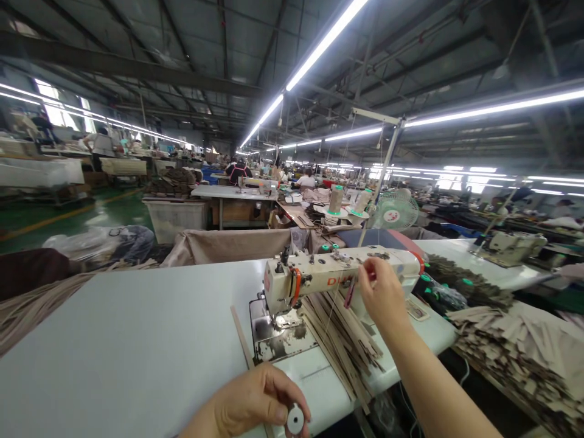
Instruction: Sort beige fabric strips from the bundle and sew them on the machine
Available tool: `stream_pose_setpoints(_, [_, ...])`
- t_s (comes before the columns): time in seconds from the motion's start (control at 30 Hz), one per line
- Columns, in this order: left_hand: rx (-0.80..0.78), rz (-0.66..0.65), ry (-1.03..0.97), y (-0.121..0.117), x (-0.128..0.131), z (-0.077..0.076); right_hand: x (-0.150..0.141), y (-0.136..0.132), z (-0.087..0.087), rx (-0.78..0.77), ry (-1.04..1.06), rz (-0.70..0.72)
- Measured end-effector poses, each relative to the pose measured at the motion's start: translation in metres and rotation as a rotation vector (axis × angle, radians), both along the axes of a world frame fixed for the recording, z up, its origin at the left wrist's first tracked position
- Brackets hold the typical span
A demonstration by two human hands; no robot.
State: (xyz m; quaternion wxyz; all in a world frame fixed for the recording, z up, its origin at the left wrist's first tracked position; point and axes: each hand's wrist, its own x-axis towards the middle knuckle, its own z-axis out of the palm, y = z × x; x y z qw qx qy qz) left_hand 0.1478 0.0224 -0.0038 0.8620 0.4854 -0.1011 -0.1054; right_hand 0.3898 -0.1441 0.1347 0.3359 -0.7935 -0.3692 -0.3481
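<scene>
The left hand (249, 404) is curling low, and the right hand (383, 292) is pinching high (its fingers (370, 269) are pressing together).

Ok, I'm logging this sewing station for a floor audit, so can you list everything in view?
sewing machine: one, cream with orange parts, on the white table
white table: one, white, in front of the person
thread cones: two, beige, on a stand behind the sewing machine
fan: one, pale green and white, behind the sewing machine
fabric strips: a bundle, beige, on the table beside the sewing machine
fabric pile: one, beige, right of the table
second sewing machine: one, cream, on a table to the right
co-workers: several, at far tables
spool: one, white, in the left hand
left hand: one, at the table's near edge
right hand: one, raised at the sewing machine's arm
</scene>
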Motion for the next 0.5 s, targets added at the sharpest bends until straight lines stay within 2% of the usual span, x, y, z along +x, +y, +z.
stream_pose_setpoints(0.1, [0.006,-0.008,0.023,0.001,-0.002,-0.001,0.003,-0.012,-0.033,0.042,0.381,-0.076])
stream_pose_setpoints(0.13, [0.007,-0.007,0.033,0.001,-0.002,-0.001,0.005,-0.012,-0.043,0.051,0.505,-0.051])
stream_pose_setpoints(0.2, [0.012,-0.006,0.048,0.002,-0.001,-0.002,0.008,-0.009,-0.059,0.116,0.711,0.096])
stream_pose_setpoints(0.3, [0.027,-0.005,0.057,0.002,-0.001,-0.003,0.006,-0.002,-0.072,0.301,0.891,0.335])
stream_pose_setpoints(0.4, [0.048,-0.004,0.060,0.002,-0.002,-0.005,-0.005,-0.005,-0.080,0.442,0.991,0.391])
stream_pose_setpoints(0.5, [0.064,0.004,0.062,0.003,-0.002,-0.006,-0.014,-0.019,-0.087,0.481,1.137,0.429])
